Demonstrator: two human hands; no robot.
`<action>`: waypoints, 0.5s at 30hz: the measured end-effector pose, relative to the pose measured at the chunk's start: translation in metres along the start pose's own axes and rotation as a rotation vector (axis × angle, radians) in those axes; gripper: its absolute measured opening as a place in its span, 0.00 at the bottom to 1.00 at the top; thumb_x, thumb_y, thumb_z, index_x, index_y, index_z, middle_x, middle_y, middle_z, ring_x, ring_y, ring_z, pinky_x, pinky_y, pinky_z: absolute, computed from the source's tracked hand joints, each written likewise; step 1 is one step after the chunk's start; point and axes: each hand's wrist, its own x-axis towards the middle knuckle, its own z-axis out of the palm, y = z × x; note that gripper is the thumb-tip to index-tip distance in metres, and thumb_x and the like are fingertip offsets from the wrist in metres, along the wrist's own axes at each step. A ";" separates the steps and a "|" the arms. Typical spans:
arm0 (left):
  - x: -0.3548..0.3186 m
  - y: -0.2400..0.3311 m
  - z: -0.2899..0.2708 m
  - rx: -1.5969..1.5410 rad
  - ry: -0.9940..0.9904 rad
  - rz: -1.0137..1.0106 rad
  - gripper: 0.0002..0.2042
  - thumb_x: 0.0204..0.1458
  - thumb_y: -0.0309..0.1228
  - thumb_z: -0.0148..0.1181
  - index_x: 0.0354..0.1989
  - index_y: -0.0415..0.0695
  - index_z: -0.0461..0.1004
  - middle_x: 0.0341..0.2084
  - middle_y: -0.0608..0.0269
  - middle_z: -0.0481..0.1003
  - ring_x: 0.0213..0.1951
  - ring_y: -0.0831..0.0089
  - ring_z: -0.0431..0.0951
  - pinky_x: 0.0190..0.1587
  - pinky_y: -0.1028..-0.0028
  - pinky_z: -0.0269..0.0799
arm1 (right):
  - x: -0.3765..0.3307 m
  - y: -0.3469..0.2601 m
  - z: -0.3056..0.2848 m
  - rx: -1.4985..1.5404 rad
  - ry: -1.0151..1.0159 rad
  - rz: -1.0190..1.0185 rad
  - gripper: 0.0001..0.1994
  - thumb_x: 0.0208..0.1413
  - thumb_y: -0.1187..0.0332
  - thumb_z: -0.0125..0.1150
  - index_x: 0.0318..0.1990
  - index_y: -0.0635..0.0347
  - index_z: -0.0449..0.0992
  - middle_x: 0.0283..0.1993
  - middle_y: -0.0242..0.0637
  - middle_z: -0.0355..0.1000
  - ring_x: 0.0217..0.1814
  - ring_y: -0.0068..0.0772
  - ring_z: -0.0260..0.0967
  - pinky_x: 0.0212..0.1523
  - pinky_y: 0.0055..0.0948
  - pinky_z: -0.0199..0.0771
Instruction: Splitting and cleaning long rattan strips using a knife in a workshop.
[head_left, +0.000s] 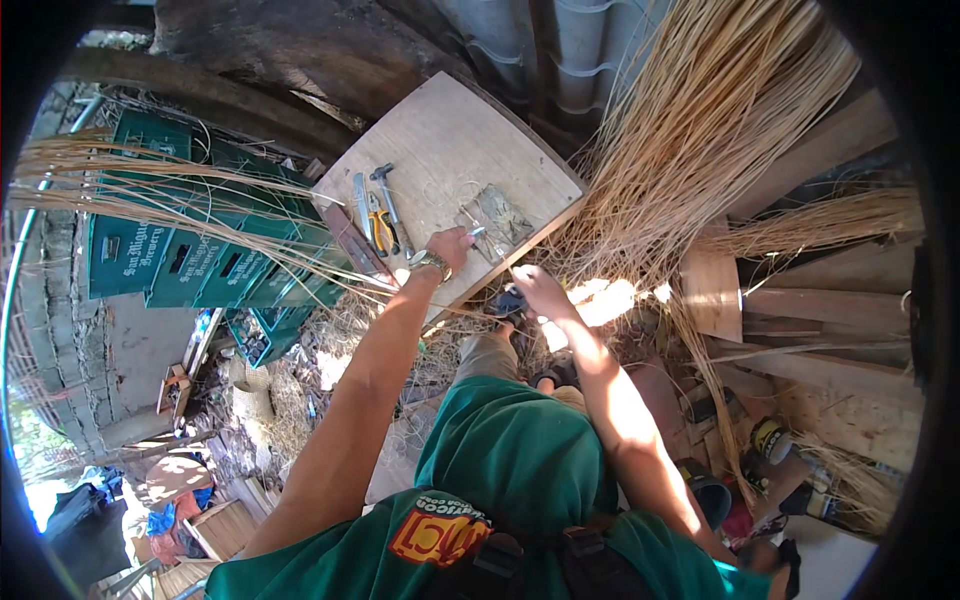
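A small grey metal piece [478, 232] lies near the front edge of a wooden board [450, 140], just beside a flat greyish block [500, 215] on that board. The left hand [452, 245] reaches up over the board with the arm stretched almost straight; its fingers are closed together and they pinch the metal piece at their tips. A watch [430, 263] sits on this wrist. The right hand [537, 290] is lower, at the front edge of the board, with the forearm bent inward; if its fingers are spread or closed, I cannot tell. Left of the hands, pliers [379, 222] and a hammer [386, 195] lie on the board. Green crates [190, 250] stand at the left, and long pale straw [690, 130] hangs at the right.
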 end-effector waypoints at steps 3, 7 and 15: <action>0.006 0.029 -0.005 -0.036 -0.082 0.001 0.11 0.55 0.40 0.53 0.32 0.44 0.73 0.26 0.47 0.75 0.33 0.47 0.75 0.37 0.58 0.70 | 0.042 0.026 0.006 -0.162 0.146 -0.313 0.16 0.55 0.59 0.56 0.43 0.62 0.72 0.30 0.37 0.73 0.25 0.28 0.72 0.25 0.28 0.72; 0.004 0.040 -0.012 -0.058 -0.078 0.014 0.11 0.55 0.40 0.53 0.32 0.45 0.73 0.25 0.47 0.75 0.33 0.48 0.75 0.37 0.58 0.70 | 0.051 0.130 -0.006 -0.527 0.327 -0.614 0.10 0.54 0.64 0.55 0.39 0.60 0.74 0.28 0.37 0.73 0.27 0.30 0.72 0.27 0.30 0.72; 0.002 0.023 -0.010 -0.096 -0.081 0.087 0.11 0.55 0.40 0.53 0.34 0.44 0.73 0.27 0.46 0.75 0.33 0.47 0.75 0.36 0.59 0.70 | -0.315 0.455 -0.066 -0.900 -0.012 0.659 0.15 0.53 0.62 0.51 0.40 0.62 0.79 0.43 0.50 0.74 0.45 0.51 0.72 0.46 0.46 0.70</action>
